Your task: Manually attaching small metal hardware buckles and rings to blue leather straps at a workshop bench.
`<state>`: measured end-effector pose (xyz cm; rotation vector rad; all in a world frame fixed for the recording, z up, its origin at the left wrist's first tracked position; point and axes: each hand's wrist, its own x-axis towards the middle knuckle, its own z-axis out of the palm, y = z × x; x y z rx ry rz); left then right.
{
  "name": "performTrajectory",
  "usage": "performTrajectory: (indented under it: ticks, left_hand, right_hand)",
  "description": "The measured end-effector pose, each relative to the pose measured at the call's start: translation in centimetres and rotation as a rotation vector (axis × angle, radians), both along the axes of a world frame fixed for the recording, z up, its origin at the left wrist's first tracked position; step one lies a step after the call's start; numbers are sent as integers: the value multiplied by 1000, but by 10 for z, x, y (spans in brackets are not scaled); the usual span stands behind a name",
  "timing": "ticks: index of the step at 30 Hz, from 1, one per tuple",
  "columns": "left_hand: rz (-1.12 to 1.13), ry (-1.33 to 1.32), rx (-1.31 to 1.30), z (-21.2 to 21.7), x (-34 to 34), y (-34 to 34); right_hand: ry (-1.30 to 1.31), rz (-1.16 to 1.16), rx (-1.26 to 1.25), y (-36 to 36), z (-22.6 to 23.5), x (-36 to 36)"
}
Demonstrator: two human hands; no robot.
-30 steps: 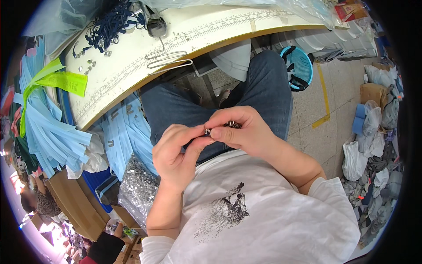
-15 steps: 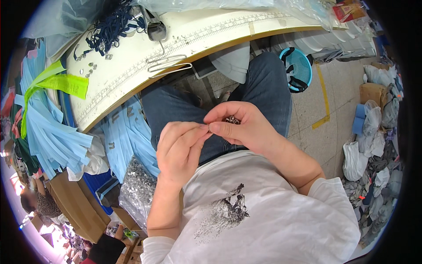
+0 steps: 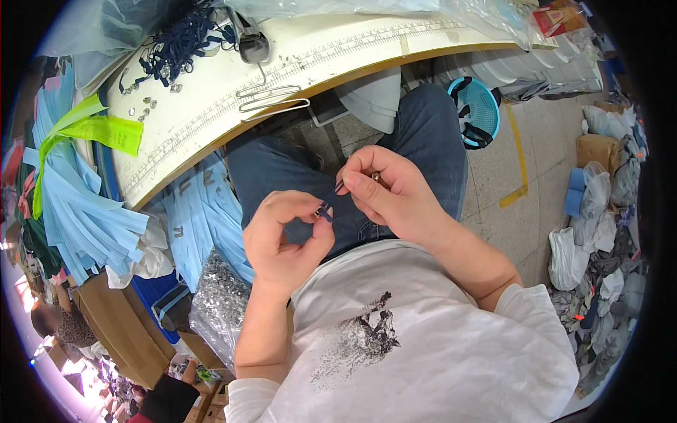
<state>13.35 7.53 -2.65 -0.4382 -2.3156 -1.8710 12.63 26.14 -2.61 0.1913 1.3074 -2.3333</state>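
Note:
My left hand (image 3: pixel 282 240) pinches a short navy cord with a small metal fitting (image 3: pixel 322 211) between thumb and forefinger, above my lap. Just to its right and slightly farther away, my right hand (image 3: pixel 398 194) grips the narrow dark end of the cord (image 3: pixel 339 187) between thumb and forefinger. Its other fingers curl inward, and a bit of a shiny metal piece (image 3: pixel 376 176) shows behind the thumb. Fingers hide most of what lies in that palm.
A pale table (image 3: pixel 211 106) with a printed ruler edge curves ahead, bearing a navy cord pile (image 3: pixel 176 53), a metal scoop (image 3: pixel 252 48) and a bent wire hook (image 3: pixel 271 101). Light-blue strips (image 3: pixel 84 204) hang left, above a bag of small metal parts (image 3: pixel 220 296). A blue basket (image 3: pixel 476 109) stands right.
My hands have drawn apart from a touching pinch. The navy cord and its metal fitting now show at the fingertips; the metal pieces in my right palm are more hidden.

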Motion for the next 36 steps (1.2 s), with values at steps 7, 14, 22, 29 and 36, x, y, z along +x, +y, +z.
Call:
performTrajectory:
  ticks: [7, 14, 22, 29, 36]
  left_hand:
    - [-168, -516, 225, 14, -4, -8]
    - [-174, -615, 346, 6, -5, -13]
    - [-139, -647, 367, 4, -2, -10]
    - [-76, -722, 471, 6, 3, -6]
    - [-9, -637, 332, 7, 6, -3]
  right_hand:
    - [80, -41, 82, 1, 6, 1]
    - [474, 94, 304, 4, 4, -3]
    - [655, 111, 442, 2, 4, -6]
    - [635, 22, 426, 3, -3, -6]
    - [695, 16, 551, 5, -1, -8]
